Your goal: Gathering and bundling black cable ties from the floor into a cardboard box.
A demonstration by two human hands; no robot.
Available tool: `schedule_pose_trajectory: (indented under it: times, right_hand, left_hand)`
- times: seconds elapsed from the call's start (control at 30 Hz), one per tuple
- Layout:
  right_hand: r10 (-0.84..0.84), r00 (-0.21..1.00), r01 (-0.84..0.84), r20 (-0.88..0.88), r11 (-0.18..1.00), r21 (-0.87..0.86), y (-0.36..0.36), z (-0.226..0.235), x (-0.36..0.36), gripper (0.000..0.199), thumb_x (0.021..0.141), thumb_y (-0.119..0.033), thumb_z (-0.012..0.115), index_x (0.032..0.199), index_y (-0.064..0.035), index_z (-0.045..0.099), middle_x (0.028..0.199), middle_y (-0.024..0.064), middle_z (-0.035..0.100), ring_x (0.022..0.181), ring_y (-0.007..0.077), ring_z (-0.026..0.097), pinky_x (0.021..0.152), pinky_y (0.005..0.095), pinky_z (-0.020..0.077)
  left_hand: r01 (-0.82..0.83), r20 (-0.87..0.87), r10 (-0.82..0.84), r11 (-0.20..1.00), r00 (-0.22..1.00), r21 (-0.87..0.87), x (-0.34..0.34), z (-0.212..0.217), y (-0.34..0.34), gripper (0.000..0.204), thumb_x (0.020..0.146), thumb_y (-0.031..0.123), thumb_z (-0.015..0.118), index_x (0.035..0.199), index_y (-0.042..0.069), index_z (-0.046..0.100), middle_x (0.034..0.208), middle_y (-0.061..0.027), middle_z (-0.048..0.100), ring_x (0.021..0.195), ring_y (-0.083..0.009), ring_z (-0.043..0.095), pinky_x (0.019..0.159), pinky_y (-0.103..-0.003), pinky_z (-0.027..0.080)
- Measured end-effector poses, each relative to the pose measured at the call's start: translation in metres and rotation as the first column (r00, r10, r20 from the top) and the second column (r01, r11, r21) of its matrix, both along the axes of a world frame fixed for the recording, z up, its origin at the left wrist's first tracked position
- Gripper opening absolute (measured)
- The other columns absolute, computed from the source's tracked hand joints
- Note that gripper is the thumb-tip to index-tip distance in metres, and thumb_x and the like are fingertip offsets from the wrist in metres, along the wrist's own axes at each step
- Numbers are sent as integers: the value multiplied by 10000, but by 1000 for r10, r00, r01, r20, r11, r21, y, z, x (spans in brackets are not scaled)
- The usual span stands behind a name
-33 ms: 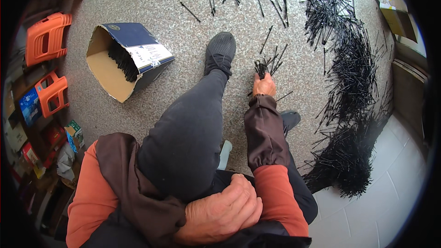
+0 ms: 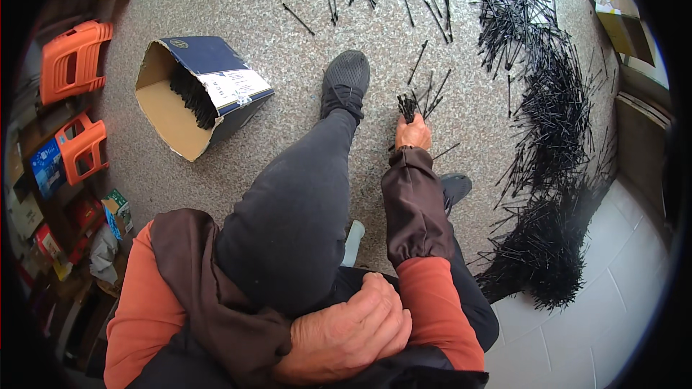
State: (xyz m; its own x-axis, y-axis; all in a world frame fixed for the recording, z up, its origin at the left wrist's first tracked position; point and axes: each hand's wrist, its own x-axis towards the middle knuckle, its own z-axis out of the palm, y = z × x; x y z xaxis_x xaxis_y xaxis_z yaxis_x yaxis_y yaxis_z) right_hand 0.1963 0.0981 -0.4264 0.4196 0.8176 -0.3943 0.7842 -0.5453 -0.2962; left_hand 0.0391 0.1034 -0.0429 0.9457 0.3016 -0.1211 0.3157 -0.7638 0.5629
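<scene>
My right hand (image 2: 414,134) is low over the speckled floor beside my right foot. Its fingers are closed round a small bundle of thin black sticks with knobbed ends (image 2: 408,107), pointing away from me. A few loose black sticks (image 2: 435,94) lie fanned out just right of the bundle. In my lap rests my left hand (image 2: 353,328), back up, its fingers curled together; the palm is hidden and nothing sticks out of it. An open blue-and-white cardboard box (image 2: 216,57) lies on its side at the left, with more black sticks (image 2: 192,96) stacked inside.
A long heap of black sticks (image 2: 555,108) curves along the right side. Loose ones lie scattered at the far side. Orange plastic stools (image 2: 76,61) and packages line the left. My left shoe (image 2: 347,75) stands between box and right hand. A carton (image 2: 623,25) is far right.
My right hand has shifted very slightly left with the bundle, whose tips now stand a little apart from the loose sticks beside it. My left hand has not moved.
</scene>
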Motion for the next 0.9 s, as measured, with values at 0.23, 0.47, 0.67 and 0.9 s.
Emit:
schedule_pose_trajectory:
  times: [0.23,0.47,0.67,0.9]
  right_hand:
    - [-279,945,290,-168,956,39,-38,20,-21,285,697,-295,596,855,-58,584,717,203,608,718,389,581,643,469,430]
    - [-266,958,272,-110,961,40,-57,5,-5,366,703,-342,621,862,-13,594,763,227,606,743,399,578,652,460,440]
    - [-412,900,404,-144,911,-80,-41,8,-11,344,680,-313,629,847,-14,600,765,218,609,759,393,578,667,456,437]
    - [-424,891,413,-163,905,-97,-33,13,-4,351,647,-306,595,822,-3,613,778,220,612,767,395,578,678,443,439]
  left_hand:
    - [-10,-31,10,1000,999,-8,-3,2,2,367,756,206,441,1048,-10,492,929,-155,538,848,-280,553,800,-356,442]
    - [-12,-9,12,1000,1000,-27,-2,2,1,373,755,210,437,1049,-13,492,927,-158,538,850,-284,553,803,-357,440]
    - [-27,-19,27,1000,999,-6,-3,1,-1,364,755,206,440,1044,-10,494,930,-155,540,859,-277,556,810,-354,441]
    - [-45,-21,45,998,999,-34,-3,0,-2,357,755,202,444,1041,-7,493,931,-155,541,858,-277,556,811,-357,441]
